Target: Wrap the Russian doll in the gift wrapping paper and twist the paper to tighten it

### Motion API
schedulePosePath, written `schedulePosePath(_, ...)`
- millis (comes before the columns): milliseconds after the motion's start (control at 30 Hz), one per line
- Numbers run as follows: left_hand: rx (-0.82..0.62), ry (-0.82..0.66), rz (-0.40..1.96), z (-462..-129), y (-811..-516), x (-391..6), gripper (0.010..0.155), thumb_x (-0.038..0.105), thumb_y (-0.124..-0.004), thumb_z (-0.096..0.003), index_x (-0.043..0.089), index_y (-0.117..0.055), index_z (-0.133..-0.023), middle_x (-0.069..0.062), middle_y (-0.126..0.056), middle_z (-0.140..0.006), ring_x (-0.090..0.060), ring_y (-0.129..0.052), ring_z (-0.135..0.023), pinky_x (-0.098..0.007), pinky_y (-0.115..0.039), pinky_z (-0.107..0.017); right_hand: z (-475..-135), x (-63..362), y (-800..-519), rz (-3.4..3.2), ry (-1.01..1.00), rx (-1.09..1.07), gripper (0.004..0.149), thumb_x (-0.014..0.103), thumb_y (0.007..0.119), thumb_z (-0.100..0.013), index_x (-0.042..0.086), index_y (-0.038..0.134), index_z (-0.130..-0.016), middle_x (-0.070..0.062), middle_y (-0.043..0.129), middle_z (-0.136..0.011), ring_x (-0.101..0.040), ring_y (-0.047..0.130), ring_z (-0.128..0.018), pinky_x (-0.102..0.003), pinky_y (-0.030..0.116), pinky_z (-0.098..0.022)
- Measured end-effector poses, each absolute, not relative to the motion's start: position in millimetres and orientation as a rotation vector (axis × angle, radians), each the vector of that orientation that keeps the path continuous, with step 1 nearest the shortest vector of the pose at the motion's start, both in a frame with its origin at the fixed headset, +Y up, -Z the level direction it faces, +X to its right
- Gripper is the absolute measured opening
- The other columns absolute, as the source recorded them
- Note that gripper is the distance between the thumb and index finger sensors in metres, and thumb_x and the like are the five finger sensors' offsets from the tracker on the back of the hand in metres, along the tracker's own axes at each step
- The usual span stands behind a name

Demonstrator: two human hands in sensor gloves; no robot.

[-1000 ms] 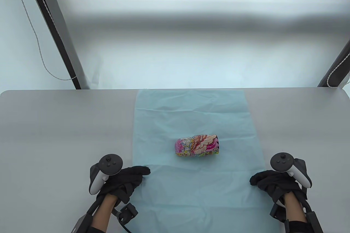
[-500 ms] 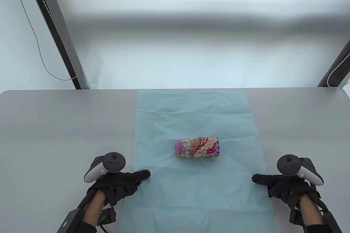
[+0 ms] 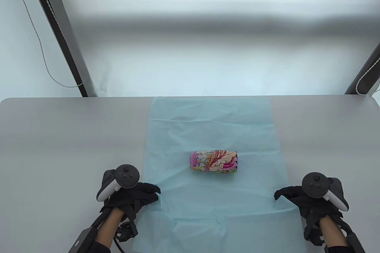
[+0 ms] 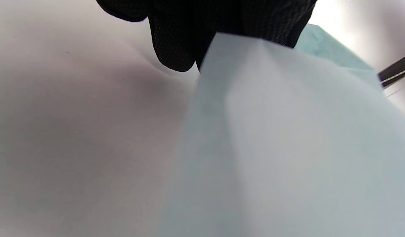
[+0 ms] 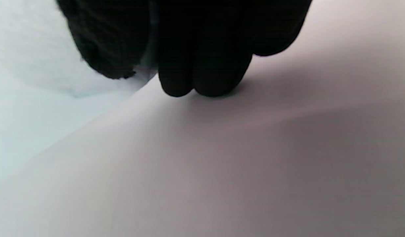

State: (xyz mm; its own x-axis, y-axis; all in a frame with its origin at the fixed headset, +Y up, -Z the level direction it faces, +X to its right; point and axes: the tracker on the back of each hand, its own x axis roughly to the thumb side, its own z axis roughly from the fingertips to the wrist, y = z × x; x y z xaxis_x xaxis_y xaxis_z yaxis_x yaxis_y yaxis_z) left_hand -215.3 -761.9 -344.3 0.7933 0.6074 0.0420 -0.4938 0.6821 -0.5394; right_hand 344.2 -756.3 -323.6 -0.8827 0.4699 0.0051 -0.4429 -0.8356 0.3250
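**Both hands on the paper's edges**

Left hand [image 3: 135, 196] pinches the wrapping paper [image 3: 213, 125] edge, right hand [image 3: 299, 201] likewise; fingertips hide the pinch points. Russian doll [image 3: 213, 161] lies on its side between and beyond both grips. No readable writing.

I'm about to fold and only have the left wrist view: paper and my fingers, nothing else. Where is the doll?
Observer: The doll lies on its side mid-paper, just beyond both hands.
Operator: Has the right hand got its edge?
Observer: Yes, the right hand pinches the right edge, about level with the left hand.
Operator: Any paper over the doll?
Observer: None; it is fully uncovered.
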Motion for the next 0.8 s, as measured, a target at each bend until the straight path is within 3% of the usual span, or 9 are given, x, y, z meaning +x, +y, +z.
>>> schedulePosePath(100, -0.508, -0.157, 0.693, -343, -763, -216, 0.040, 0.041, -0.084, -0.0568, 0.026, -0.083, -0.094, 0.001, -0.099, -0.085, -0.028, -0.081, -0.094, -0.057, -0.060, -0.069, -322, 349, -756, 2.539, 0.406, 0.092, 0.038, 0.043, 0.089, -0.054, 0.034, 0.088, -0.091, -0.018, 0.070, -0.114, -0.036, 0.075, -0.095, -0.056, 0.065, -0.075)
schedulePosePath(200, -0.523, -0.142, 0.736, -342, -765, -217, 0.040, 0.039, -0.082, -0.0582, 0.027, -0.081, -0.096, -0.006, -0.089, -0.095, -0.037, -0.067, -0.101, -0.064, -0.052, -0.071, -321, 352, -757, 2.496, 0.346, 0.094, 0.038, 0.043, 0.089, -0.055, 0.033, 0.087, -0.092, -0.028, 0.030, -0.129, -0.050, 0.039, -0.110, -0.064, 0.048, -0.080)
schedulePosePath(333, -0.482, -0.105, 0.745, -339, -765, -216, 0.039, 0.039, -0.081, -0.0586, 0.028, -0.080, -0.096, -0.022, -0.044, -0.120, -0.050, -0.024, -0.106, -0.068, -0.036, -0.074, -318, 351, -754, 2.528, 0.228, 0.143, 0.038, 0.043, 0.089, -0.055, 0.034, 0.085, -0.092, -0.018, 0.001, -0.129, -0.048, 0.007, -0.109, -0.065, 0.030, -0.082)
schedulePosePath(400, -0.453, -0.112, 0.768, -338, -763, -216, 0.039, 0.038, -0.082, -0.0586, 0.025, -0.080, -0.095, -0.026, -0.018, -0.124, -0.050, -0.005, -0.103, -0.068, -0.027, -0.075, -318, 349, -752, 2.526, 0.159, 0.174, 0.039, 0.043, 0.089, -0.054, 0.032, 0.087, -0.091, -0.012, 0.003, -0.129, -0.045, 0.004, -0.109, -0.064, 0.027, -0.082)
schedulePosePath(433, -0.439, -0.112, 0.771, -338, -762, -216, 0.039, 0.037, -0.083, -0.0578, 0.024, -0.082, -0.094, -0.021, -0.006, -0.125, -0.046, 0.000, -0.103, -0.068, -0.025, -0.075, -319, 349, -752, 2.518, 0.155, 0.184, 0.039, 0.042, 0.090, -0.054, 0.030, 0.088, -0.090, -0.009, 0.009, -0.130, -0.043, 0.006, -0.111, -0.064, 0.028, -0.083)
schedulePosePath(500, -0.414, -0.121, 0.773, -337, -761, -217, 0.038, 0.038, -0.084, -0.0580, 0.024, -0.081, -0.093, 0.002, 0.010, -0.122, -0.038, 0.010, -0.102, -0.067, -0.017, -0.075, -319, 348, -754, 2.511, 0.143, 0.202, 0.039, 0.040, 0.090, -0.054, 0.026, 0.088, -0.090, -0.002, 0.019, -0.131, -0.037, 0.010, -0.115, -0.063, 0.030, -0.083)
schedulePosePath(633, -0.404, -0.203, 0.805, -338, -760, -216, 0.039, 0.038, -0.087, -0.0566, 0.023, -0.081, -0.092, 0.024, -0.007, -0.121, -0.029, 0.009, -0.107, -0.062, -0.013, -0.077, -323, 345, -760, 2.454, 0.239, 0.242, 0.040, 0.038, 0.089, -0.055, 0.023, 0.086, -0.091, -0.002, 0.057, -0.127, -0.028, 0.042, -0.119, -0.060, 0.047, -0.083)
schedulePosePath(800, -0.501, -0.286, 0.789, -341, -763, -212, 0.040, 0.037, -0.085, -0.0573, 0.021, -0.077, -0.093, 0.021, -0.042, -0.124, -0.030, -0.002, -0.112, -0.062, -0.003, -0.071, -326, 343, -764, 2.437, 0.320, 0.245, 0.040, 0.037, 0.087, -0.057, 0.022, 0.083, -0.093, -0.003, 0.074, -0.120, -0.028, 0.060, -0.115, -0.057, 0.056, -0.081)
